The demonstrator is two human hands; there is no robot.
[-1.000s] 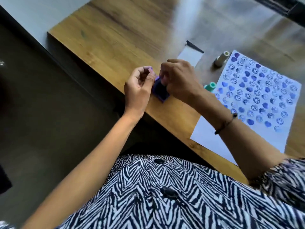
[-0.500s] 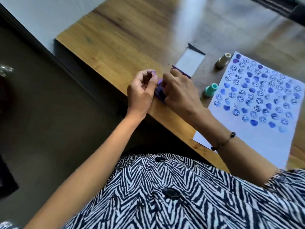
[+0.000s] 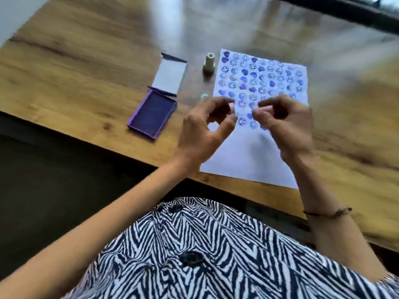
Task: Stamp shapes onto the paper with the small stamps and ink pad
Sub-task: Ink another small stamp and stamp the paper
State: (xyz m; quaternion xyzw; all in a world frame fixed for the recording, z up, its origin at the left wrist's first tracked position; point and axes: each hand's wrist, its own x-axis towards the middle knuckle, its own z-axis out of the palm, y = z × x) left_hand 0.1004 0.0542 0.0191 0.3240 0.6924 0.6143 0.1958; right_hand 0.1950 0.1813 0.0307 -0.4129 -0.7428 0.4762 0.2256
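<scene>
Wooden table, glossy with window glare along the far side, dark floor below its near edge. White paper lying right of centre, near edge close to the table's edge. Upper two thirds of the sheet packed with rows of blue-violet prints, smiley faces and hearts mixed; bottom strip bare. Judged from that: most of the stamping done, perhaps a few rows of room left.

Ink pad open on the table, well to the left of the paper, purple case, dark inked face up, grey-lined lid folded back away from the body. Cream stamp standing upright between lid and paper, just beside the sheet's top left corner. Teal stamp barely showing, mostly hidden behind the left hand.

Both hands raised over the lower printed rows, apart from each other, touching neither paper nor pad. Left hand loosely curled, thumb and forefinger forming an open ring, nothing visible between them. Right hand curled tighter, fingertips drawn together; too blurred to tell whether anything small sits pinched there. No stamp clearly held by either.

Likely next need: picking up a stamp, inking it, filling the bare strip.
</scene>
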